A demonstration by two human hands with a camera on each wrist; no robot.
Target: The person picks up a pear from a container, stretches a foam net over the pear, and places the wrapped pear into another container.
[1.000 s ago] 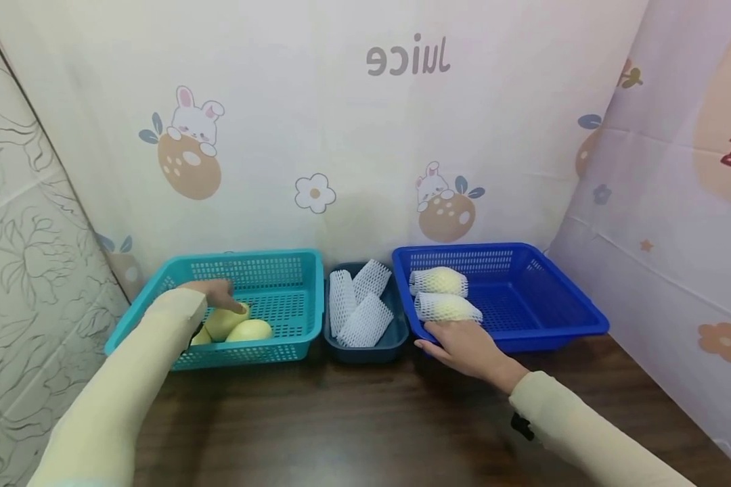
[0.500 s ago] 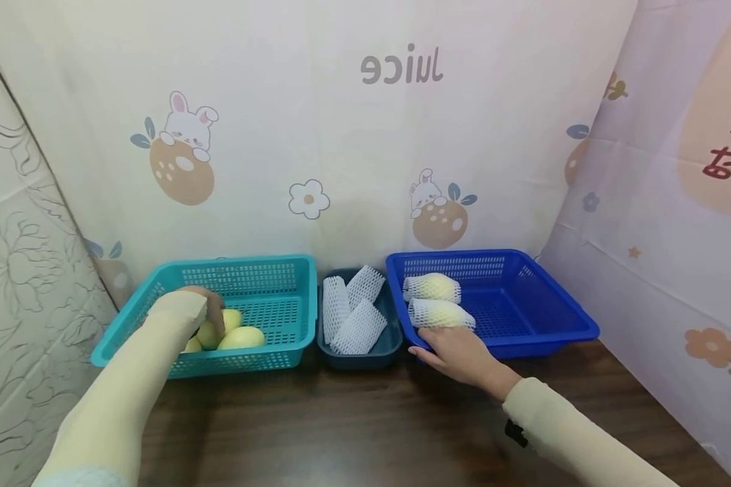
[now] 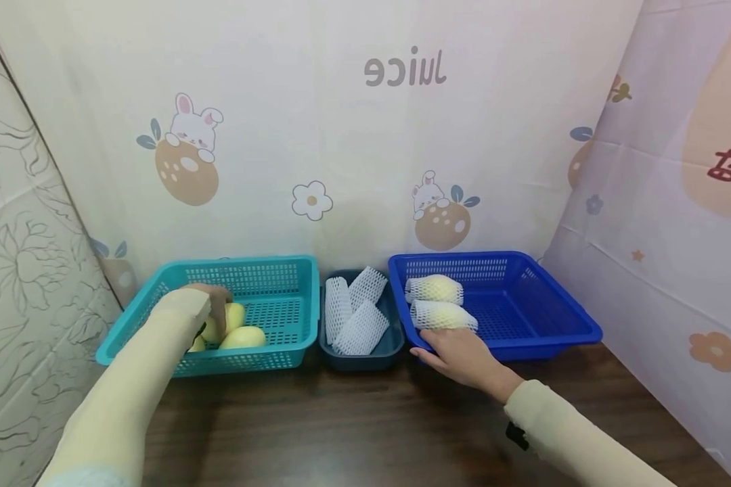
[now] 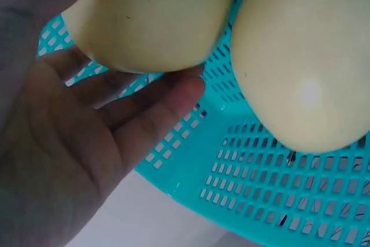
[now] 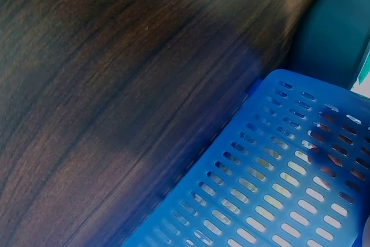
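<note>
A person's left hand (image 3: 218,306) curled around a pale yellow fruit (image 4: 156,21) inside a teal basket (image 3: 313,304), thumb on one side and fingers on the other, with another bare fruit (image 3: 244,337) just beside it. The right hand (image 3: 459,355) straddled the near rim of a blue basket (image 3: 530,308), its fingertips hidden, so whether they gripped anything could not be told; two netted fruits (image 3: 443,316) lay just beyond. Between the baskets, white foam sleeves (image 3: 362,329) sat in a dark tray (image 3: 362,364).
</note>
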